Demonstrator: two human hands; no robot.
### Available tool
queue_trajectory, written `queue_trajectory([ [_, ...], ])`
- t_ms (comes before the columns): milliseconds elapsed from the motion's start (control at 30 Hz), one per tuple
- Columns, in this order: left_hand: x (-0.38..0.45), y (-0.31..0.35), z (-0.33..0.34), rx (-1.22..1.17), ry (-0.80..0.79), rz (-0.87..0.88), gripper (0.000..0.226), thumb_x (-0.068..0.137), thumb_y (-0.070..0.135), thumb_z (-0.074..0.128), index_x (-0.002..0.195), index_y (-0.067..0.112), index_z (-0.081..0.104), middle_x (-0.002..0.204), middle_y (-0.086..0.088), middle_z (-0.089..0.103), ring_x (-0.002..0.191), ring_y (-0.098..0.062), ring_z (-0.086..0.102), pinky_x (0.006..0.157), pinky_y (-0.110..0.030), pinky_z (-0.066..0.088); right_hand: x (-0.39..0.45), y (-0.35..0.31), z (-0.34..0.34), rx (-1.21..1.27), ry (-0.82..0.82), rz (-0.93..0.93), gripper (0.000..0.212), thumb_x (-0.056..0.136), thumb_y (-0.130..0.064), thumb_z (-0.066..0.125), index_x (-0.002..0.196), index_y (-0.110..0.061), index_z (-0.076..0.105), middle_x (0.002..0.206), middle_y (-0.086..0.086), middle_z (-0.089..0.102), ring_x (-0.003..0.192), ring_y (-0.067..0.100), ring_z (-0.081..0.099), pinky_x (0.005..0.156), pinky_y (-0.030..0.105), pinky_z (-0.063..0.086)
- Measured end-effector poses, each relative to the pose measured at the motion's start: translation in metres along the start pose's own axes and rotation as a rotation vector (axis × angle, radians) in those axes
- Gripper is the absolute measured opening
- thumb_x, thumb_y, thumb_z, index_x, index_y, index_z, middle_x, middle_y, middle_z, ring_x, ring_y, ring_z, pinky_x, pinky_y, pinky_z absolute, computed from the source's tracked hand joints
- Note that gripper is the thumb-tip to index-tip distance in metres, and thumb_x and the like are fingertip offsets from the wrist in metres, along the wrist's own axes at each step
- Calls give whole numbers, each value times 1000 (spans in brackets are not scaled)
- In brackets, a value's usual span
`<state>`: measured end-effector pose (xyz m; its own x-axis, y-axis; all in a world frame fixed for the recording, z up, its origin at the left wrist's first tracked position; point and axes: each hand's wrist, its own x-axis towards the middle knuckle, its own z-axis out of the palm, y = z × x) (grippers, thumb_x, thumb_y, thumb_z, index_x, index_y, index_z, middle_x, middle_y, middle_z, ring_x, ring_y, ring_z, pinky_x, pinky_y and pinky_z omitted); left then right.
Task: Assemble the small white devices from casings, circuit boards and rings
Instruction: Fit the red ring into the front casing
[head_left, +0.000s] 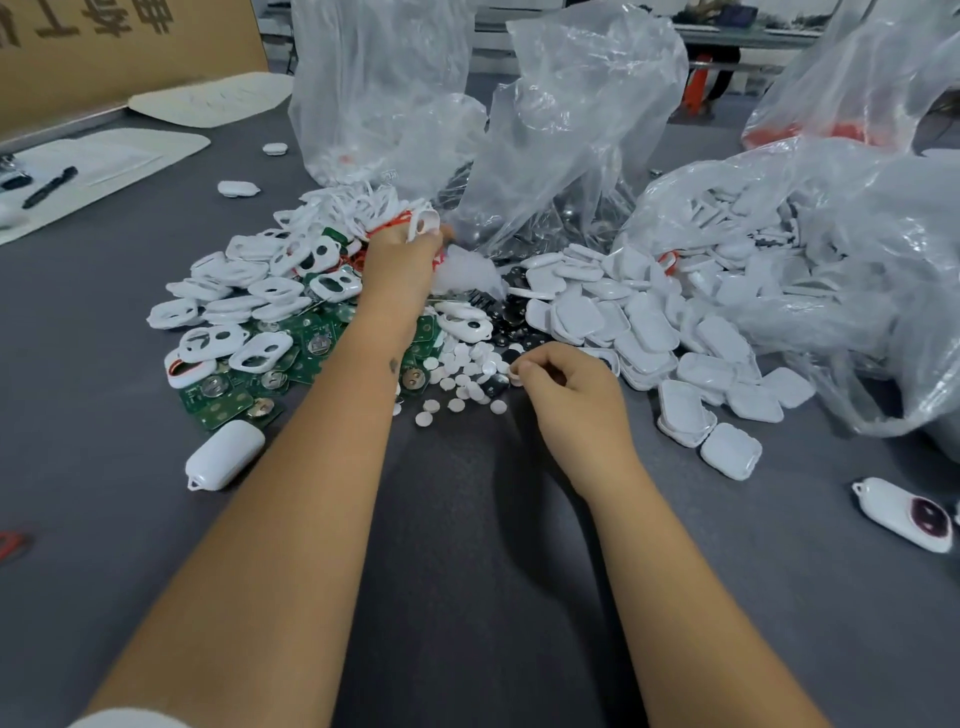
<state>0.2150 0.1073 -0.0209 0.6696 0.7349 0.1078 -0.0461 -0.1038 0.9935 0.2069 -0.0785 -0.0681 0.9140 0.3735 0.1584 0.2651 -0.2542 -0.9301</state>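
Head view, looking down on a grey table (467, 545). Right hand (569, 387): thumb and forefinger pinch a small white disc (516, 375), remaining fingers curled in toward the palm; the hand sits at the near edge of a scatter of loose white discs (460, 382) lying on the table between the two forearms. Left hand (402, 265): reached further out, fingers closed round a white ring-shaped casing part (423, 223) with a red cord (392, 224) running against it, held just above a heap of like white rings (353, 205). Left of that hand, a pile of white front casings with cut-out openings (260, 306) overlaps a spread of green circuit boards (306, 332), several carrying round metal cells. Right of the hands, a large pile of plain white back casings (644, 332) spills from an open clear plastic bag (831, 249). Small dark round parts (511, 312) lie between the two piles, under the mouth of a second clear bag (571, 130); I cannot tell what they are. One closed white device (224, 454) lies near the left forearm, apart from the piles. Another white device with a dark oval face (906, 514) rests near the right edge. A black pen (50, 186) lies on a white sheet at far left.
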Motion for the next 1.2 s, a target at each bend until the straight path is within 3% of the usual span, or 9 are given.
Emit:
queue_trajectory([
  [133, -22, 7, 13, -41, 57, 37, 29, 95, 15, 48, 77, 29, 66, 86, 3, 64, 77, -10, 55, 71, -28, 44, 0, 0, -3, 89, 36, 14, 16, 88, -18, 58, 77, -21, 69, 74, -8, 65, 67, -2, 52, 61, 10, 40],
  [233, -50, 13, 25, -105, 66, 71, 29, 95, 15, 49, 72, 26, 64, 74, 14, 63, 71, -2, 54, 68, -22, 40, -1, -2, -6, 174, 65, 38, 19, 88, -13, 58, 82, -26, 69, 78, -9, 67, 74, 3, 57, 74, 19, 46],
  [333, -79, 13, 35, -267, -119, -10, 29, 91, 12, 46, 67, 19, 62, 72, 7, 63, 63, -6, 50, 58, -21, 36, -2, -4, -10, 334, 101, 67, 19, 91, -12, 55, 95, -27, 66, 81, -3, 67, 68, 5, 57, 71, 24, 47],
  [433, -103, 7, 46, -572, -371, -271, 28, 91, 11, 39, 68, 13, 56, 67, 0, 62, 53, -8, 44, 48, -20, 29, 0, -8, -14, 586, 103, 108, 22, 94, -11, 52, 109, -14, 67, 85, -1, 68, 69, 6, 59, 62, 19, 49],
  [533, -115, -2, 53, -680, -450, -407, 28, 91, 13, 35, 70, 13, 53, 65, 3, 59, 50, -8, 40, 46, -19, 25, 1, -9, -19, 683, 59, 137, 37, 79, -14, 51, 112, -8, 67, 94, 6, 67, 77, 13, 59, 66, 25, 51],
  [633, -117, -8, 51, -650, -460, -395, 27, 91, 13, 35, 70, 14, 52, 62, 5, 54, 50, -8, 37, 48, -20, 25, 0, -8, -26, 662, 25, 159, 38, 68, -16, 56, 102, -12, 71, 91, 5, 70, 76, 15, 61, 69, 28, 51],
  [867, -112, -16, 42, -373, -346, -213, 22, 84, 3, 41, 74, 7, 60, 61, 3, 60, 49, -11, 33, 47, -22, 24, -1, -3, -33, 468, 57, 55, 19, 82, 1, 65, 91, -15, 72, 88, 4, 72, 79, 9, 64, 69, 18, 49],
  [1000, -113, -15, 40, -279, -386, -164, 15, 62, 13, 45, 63, 11, 59, 59, -1, 49, 49, -13, 34, 47, -25, 23, 1, 0, -32, 348, 31, 13, 33, 84, 1, 62, 105, -24, 68, 97, 0, 70, 87, 9, 61, 82, 25, 50],
  [1200, -116, -14, 43, -266, -309, -142, 16, 67, 12, 47, 65, 10, 62, 66, -8, 53, 48, -10, 36, 49, -25, 25, -1, 0, -30, 343, 45, -63, 43, 80, 11, 61, 99, -26, 69, 88, -9, 69, 76, 0, 59, 75, 15, 49],
])
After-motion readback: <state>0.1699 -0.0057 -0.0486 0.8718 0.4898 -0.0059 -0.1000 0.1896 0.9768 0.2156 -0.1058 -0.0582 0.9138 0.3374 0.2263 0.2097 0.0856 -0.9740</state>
